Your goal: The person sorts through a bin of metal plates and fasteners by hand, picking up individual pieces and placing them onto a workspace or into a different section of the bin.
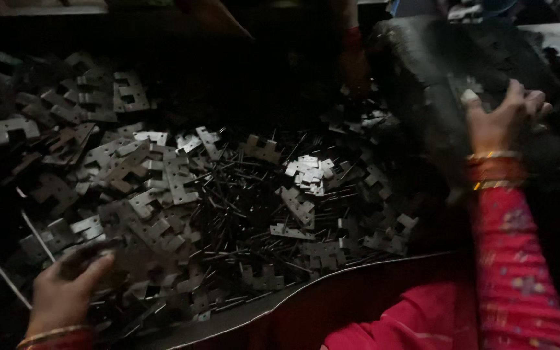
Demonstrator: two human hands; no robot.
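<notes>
A dim heap of flat grey metal hinge plates (163,188) fills the left and centre of the frame, mixed in the middle with a tangle of thin dark metal pins (241,207). At the lower left the left hand (66,288) rests on the edge of the heap, fingers curled over what seems to be a dark hinge plate, though the light is too poor to be sure it is gripped; gold bangles (53,335) ring its wrist. At the upper right the right hand (503,116) lies with fingers spread and loosely open on a dark, crumpled sack (435,71), holding nothing that can be seen. Its wrist carries red and gold bangles (495,170) above a red patterned sleeve (516,272) running down the right edge. A brighter cluster of small plates (309,172) sits just right of centre. A curved dark tray rim (332,275) bounds the heap along the bottom, with red cloth (396,317) below it.
</notes>
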